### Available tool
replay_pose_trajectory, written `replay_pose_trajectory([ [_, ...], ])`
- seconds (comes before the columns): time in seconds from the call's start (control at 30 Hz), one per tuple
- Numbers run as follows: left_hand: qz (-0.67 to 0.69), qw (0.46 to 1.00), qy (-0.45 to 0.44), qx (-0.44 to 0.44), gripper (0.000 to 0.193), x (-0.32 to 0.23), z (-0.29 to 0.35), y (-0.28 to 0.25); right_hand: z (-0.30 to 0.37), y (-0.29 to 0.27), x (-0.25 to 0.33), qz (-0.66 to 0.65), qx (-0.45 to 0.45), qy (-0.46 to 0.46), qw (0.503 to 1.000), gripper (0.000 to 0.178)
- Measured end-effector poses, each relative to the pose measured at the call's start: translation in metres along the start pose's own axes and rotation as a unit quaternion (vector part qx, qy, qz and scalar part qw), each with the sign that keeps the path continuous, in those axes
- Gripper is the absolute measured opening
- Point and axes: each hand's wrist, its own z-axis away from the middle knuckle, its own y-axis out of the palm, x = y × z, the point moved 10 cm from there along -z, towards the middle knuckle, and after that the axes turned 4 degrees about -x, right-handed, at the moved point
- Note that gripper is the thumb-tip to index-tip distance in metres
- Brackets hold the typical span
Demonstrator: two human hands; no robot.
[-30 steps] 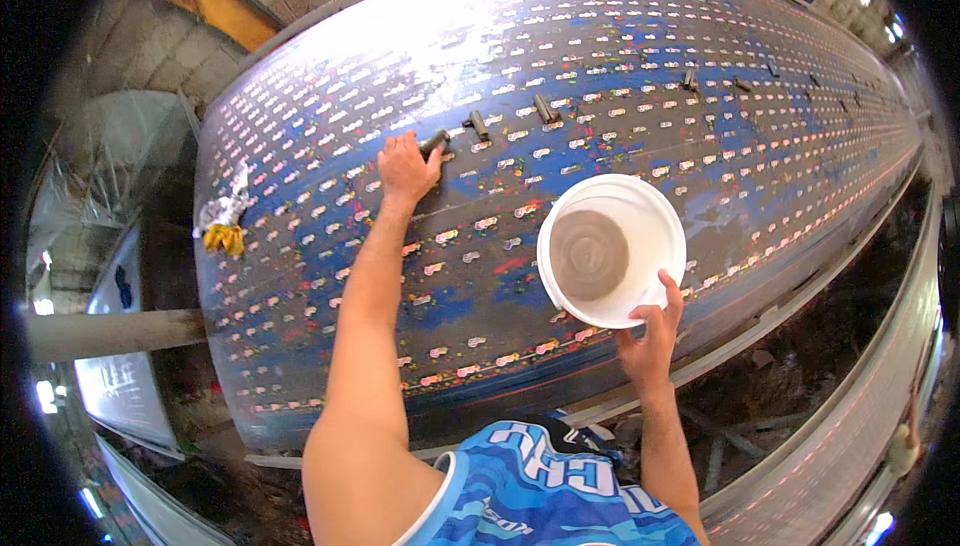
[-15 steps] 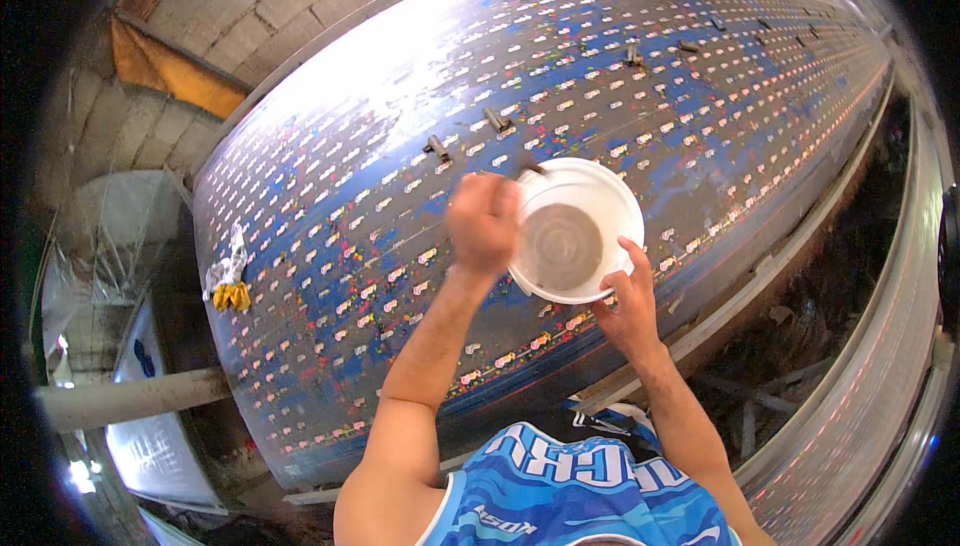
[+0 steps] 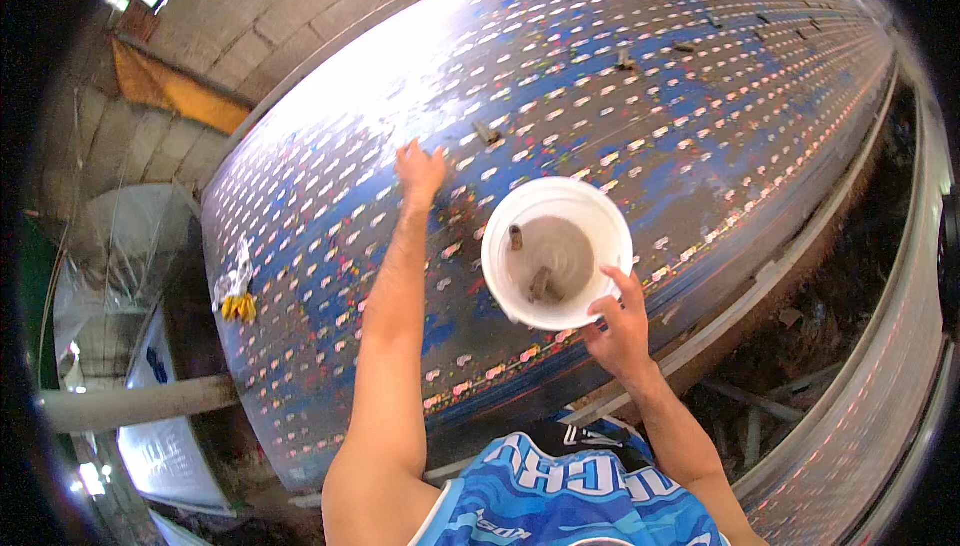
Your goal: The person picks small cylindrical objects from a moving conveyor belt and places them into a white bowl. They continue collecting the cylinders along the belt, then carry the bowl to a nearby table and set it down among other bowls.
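My right hand (image 3: pixel 618 334) grips the near right rim of a white plastic bucket (image 3: pixel 492 281), thumb and fingers pinching its edge. Short dark cylindrical pieces (image 3: pixel 545 284) lie inside on the greyish bottom. My left arm stretches forward over a long curved surface with rows of small printed marks (image 3: pixel 360 276). On that surface, beyond the bucket's left side, my left hand (image 3: pixel 420 174) has its fingers bent downward; whatever lies under them is hidden. Just right of it sits another small dark piece (image 3: pixel 486 133).
More dark pieces (image 3: pixel 626 60) are scattered toward the far right. White and yellow gloves (image 3: pixel 236 286) lie at the surface's left edge. A pale horizontal pipe (image 3: pixel 140 404) is at left, a block wall (image 3: pixel 290 6) behind. A rail (image 3: pixel 790 236) borders a dark gap on the right.
My left hand has moved from the bucket's rim out to the surface, covering the spot where a dark piece lay. Dark pieces now show inside the bucket, which sits slightly lower and left.
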Motion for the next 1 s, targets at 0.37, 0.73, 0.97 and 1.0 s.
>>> replay_pose_trajectory([
  [0.37,-0.104,0.985,0.076,0.112,0.063,-0.159,0.017,0.102,0.045,-0.148,-0.058,0.094,-0.059,0.053,0.992,0.041],
  [0.73,0.222,0.959,0.174,0.028,0.030,-0.326,0.145,0.052,0.068,-0.297,-0.182,0.069,-0.115,0.098,0.986,0.041],
  [0.97,0.298,0.899,0.303,0.109,0.023,-0.630,0.328,-0.062,0.019,-0.352,-0.267,0.007,-0.029,0.000,1.000,0.043],
  [1.0,0.241,0.897,0.357,0.099,0.025,-0.663,0.347,-0.062,0.015,-0.363,-0.278,0.006,-0.024,-0.008,1.000,0.042],
])
